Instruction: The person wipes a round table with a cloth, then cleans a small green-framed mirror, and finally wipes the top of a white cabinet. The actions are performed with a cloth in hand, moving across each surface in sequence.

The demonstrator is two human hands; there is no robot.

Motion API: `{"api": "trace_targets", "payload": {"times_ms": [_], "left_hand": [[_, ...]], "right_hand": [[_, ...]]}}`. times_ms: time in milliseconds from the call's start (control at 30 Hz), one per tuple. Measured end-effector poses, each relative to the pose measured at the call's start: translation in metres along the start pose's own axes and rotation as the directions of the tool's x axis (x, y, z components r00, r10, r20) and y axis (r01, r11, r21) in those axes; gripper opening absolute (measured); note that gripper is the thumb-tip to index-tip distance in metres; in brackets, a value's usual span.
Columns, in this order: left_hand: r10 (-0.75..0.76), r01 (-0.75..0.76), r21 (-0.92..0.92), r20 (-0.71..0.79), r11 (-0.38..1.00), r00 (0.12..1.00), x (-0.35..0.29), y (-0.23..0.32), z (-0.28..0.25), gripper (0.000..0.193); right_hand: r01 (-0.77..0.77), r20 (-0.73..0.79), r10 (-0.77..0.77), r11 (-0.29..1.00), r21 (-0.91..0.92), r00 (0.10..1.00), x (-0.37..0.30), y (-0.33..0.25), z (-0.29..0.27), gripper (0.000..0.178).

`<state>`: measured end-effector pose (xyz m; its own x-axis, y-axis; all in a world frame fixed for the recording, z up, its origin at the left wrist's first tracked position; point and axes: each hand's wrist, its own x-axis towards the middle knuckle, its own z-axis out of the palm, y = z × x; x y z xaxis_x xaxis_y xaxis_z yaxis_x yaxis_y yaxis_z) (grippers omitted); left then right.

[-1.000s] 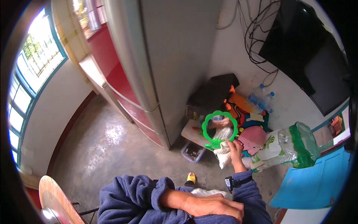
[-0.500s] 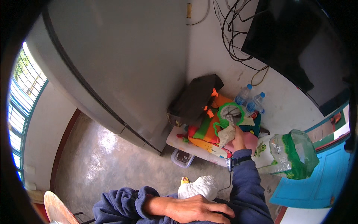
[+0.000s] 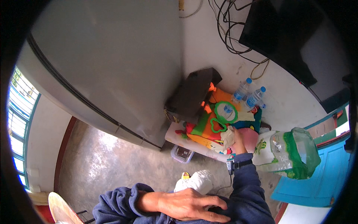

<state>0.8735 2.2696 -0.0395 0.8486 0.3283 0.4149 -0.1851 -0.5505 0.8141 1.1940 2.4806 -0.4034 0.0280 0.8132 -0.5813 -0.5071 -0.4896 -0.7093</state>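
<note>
My right hand [image 3: 239, 143] reaches over the low table and is closed on a crumpled pale cloth [image 3: 227, 138]. Just beyond the cloth lies a green-framed hand mirror [image 3: 235, 118] with a looped handle, resting on a colourful, mostly orange cover [image 3: 220, 98]. The cloth is beside the handle's lower end. A rounded pink thing [image 3: 247, 137] sits right of my fingers, partly hidden by them. Near the lower edge, my left hand [image 3: 184, 204] holds nothing; its fingers are apart, close to my right sleeve.
Behind the mirror stand clear water bottles [image 3: 241, 91] with blue caps. A black box [image 3: 192, 95] with orange parts is at left, by a grey fridge [image 3: 112, 67]. A large plastic pack [image 3: 289, 153] is at right. A plastic bin [image 3: 182, 154] sits below the table.
My right hand has drawn the cloth back from the mirror and its handle, slightly toward the right. The mirror stays on the cover. My left hand's fingers have spread a little.
</note>
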Motion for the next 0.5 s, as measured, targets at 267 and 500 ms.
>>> {"api": "trace_targets", "payload": {"times_ms": [267, 500], "left_hand": [[-0.258, 0.277, -0.033, -0.48, 0.96, 0.839, -0.056, -0.04, 0.008, 0.026], [-0.618, 0.579, -0.343, -0.685, 0.74, 0.385, -0.172, -0.037, 0.052, 0.027]], "right_hand": [[-0.147, 0.067, 0.168, 0.958, -0.246, 0.983, -0.095, 0.055, 0.039, 0.036], [-0.339, 0.365, 0.481, 0.857, -0.388, 0.797, -0.155, 0.133, 0.151, 0.041]]}}
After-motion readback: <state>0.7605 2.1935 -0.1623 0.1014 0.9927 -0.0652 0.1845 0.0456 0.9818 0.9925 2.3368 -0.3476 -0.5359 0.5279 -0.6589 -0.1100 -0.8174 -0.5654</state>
